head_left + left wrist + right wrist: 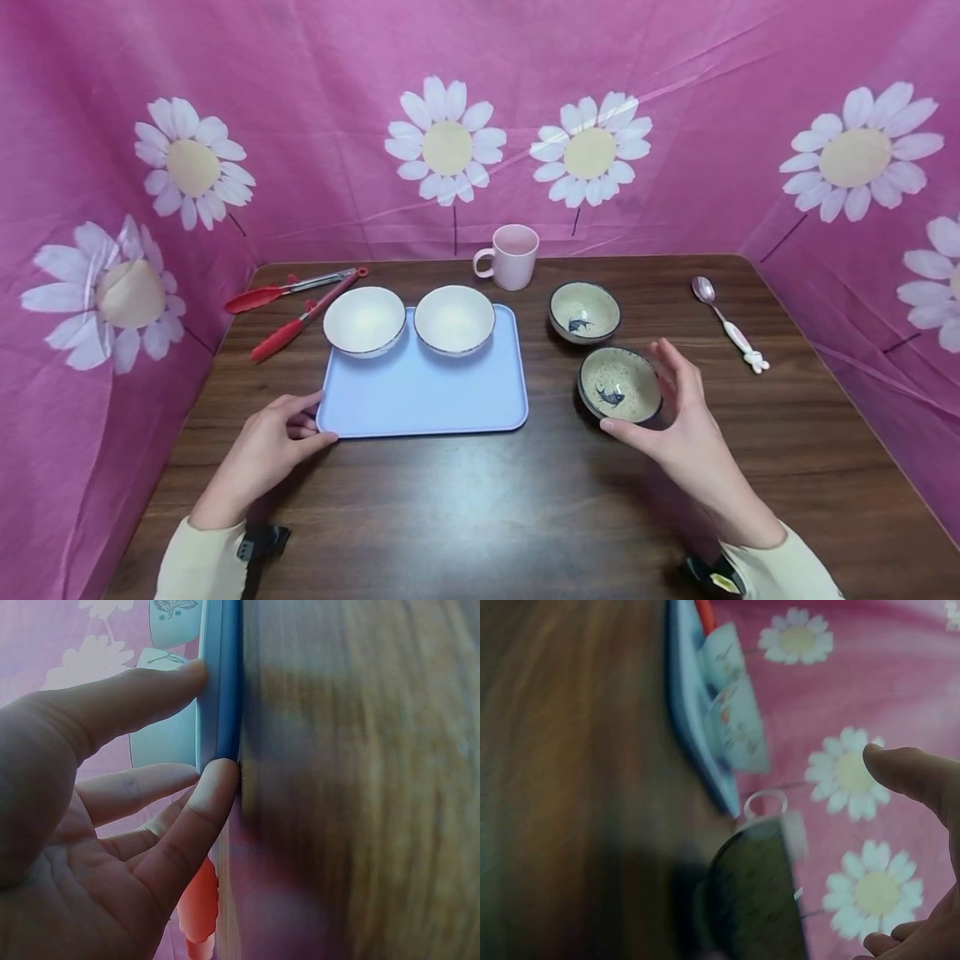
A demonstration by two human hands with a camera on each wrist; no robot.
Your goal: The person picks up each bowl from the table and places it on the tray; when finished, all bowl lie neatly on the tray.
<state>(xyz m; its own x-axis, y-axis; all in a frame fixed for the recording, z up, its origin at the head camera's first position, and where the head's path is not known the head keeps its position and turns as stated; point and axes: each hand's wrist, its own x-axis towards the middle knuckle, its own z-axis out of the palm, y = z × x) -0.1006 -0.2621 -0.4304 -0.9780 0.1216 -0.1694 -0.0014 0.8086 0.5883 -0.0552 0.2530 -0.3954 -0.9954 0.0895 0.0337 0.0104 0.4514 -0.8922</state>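
My left hand (273,446) grips the front left corner of a light blue tray (427,400), thumb and fingers on its edge in the left wrist view. Two white bowls (365,321) sit side by side at the tray's back, the left one overhanging its edge. My right hand (693,442) is spread around the front and right of a speckled fish-pattern bowl (621,383). The right wrist view shows its thumb (907,769) above the rim of a dark bowl (754,900), apart from it. A similar fish bowl (585,312) stands just behind.
A pink mug (515,257) stands at the back. Red-tipped tongs (300,321) lie open left of the tray. A spoon with a white rabbit-shaped handle (738,337) lies at the right. Flowered pink cloth (337,167) hangs around the wooden table (450,517).
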